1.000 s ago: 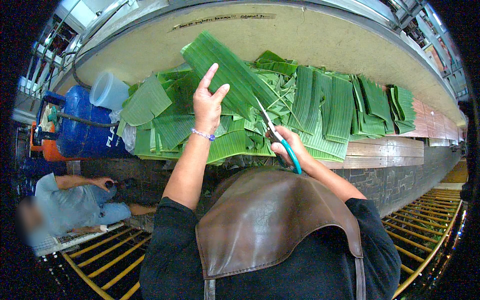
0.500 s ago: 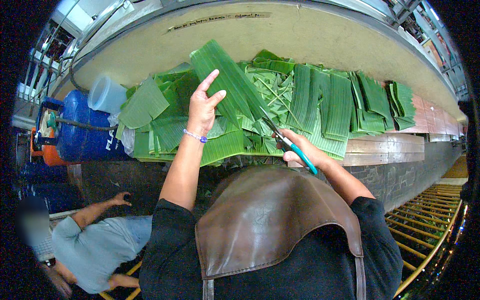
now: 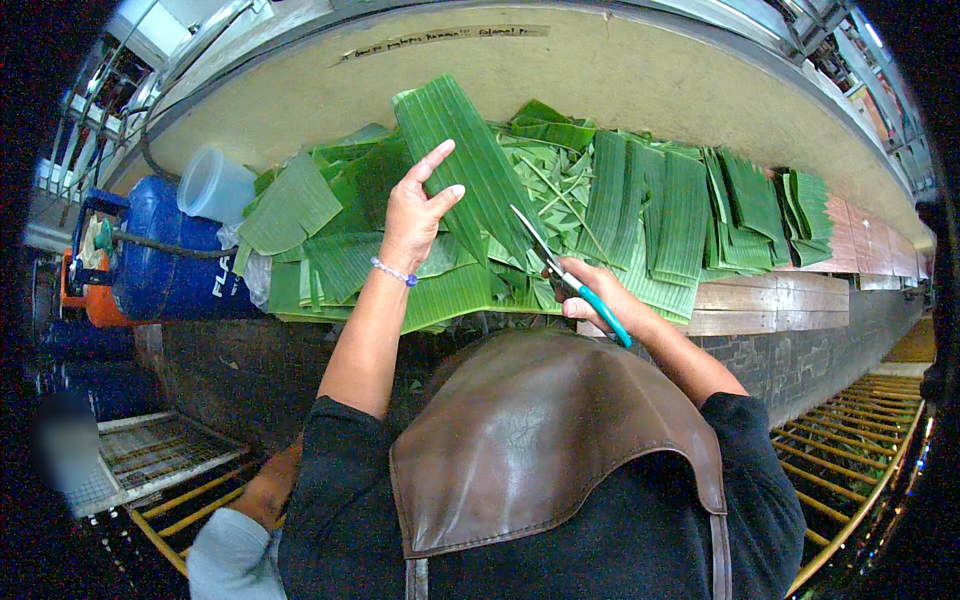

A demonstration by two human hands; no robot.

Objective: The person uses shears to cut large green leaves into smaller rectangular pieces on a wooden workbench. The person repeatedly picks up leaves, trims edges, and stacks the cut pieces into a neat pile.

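My left hand (image 3: 415, 215) holds a long green leaf piece (image 3: 452, 115) raised over the pile, index finger and thumb apart on top and the other fingers hidden. In my right hand (image 3: 595, 288) are scissors (image 3: 540, 236) with a teal handle, their blades lying along the lower right part of that leaf; whether they touch it I cannot tell. Below and around both hands lie cut leaves and narrow scraps (image 3: 555, 190). Folded stacks of leaves (image 3: 670, 215) lie to the right.
A blue drum (image 3: 165, 280) and translucent plastic bucket (image 3: 215, 185) stand at left. A pale wall (image 3: 350, 85) runs behind the leaves. Wooden boards (image 3: 760, 305) extend rightward, above yellow railings (image 3: 840, 450). Part of another person's arm and grey sleeve (image 3: 235, 550) shows at lower left.
The raised leaf and my left hand have shifted down and slightly right since a second ago; the scissors' handle moved right. The other person moved down to the lower edge, mostly out of sight.
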